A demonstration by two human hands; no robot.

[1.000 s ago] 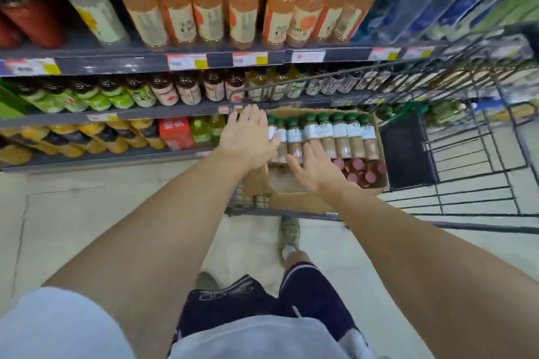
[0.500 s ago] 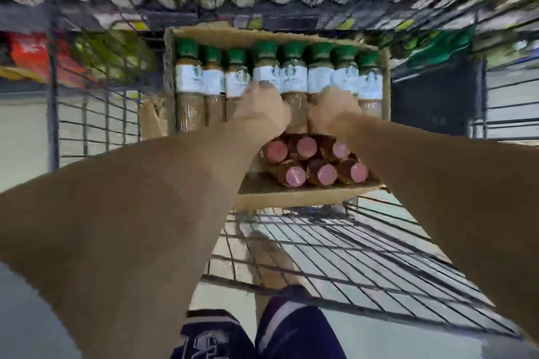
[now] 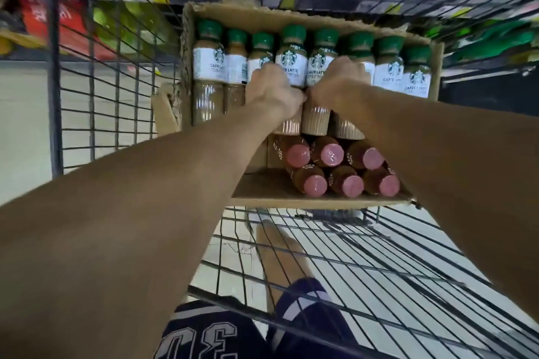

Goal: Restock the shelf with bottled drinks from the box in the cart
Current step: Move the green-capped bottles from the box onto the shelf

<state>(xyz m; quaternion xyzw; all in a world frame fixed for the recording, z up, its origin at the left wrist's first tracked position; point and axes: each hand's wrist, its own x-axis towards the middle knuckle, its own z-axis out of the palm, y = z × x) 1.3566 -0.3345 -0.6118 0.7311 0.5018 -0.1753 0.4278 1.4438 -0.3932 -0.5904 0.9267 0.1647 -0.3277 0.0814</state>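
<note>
Since a second ago we've leaned in: our left hand and right hand each clamp a latte bottle, two lifted per trip from the box.

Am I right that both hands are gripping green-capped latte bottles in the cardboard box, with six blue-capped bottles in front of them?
Not quite. The head view shows the left hand and right hand gripping green-capped latte bottles in the cardboard box, but the six bottles in front have pink caps, not blue.
</note>
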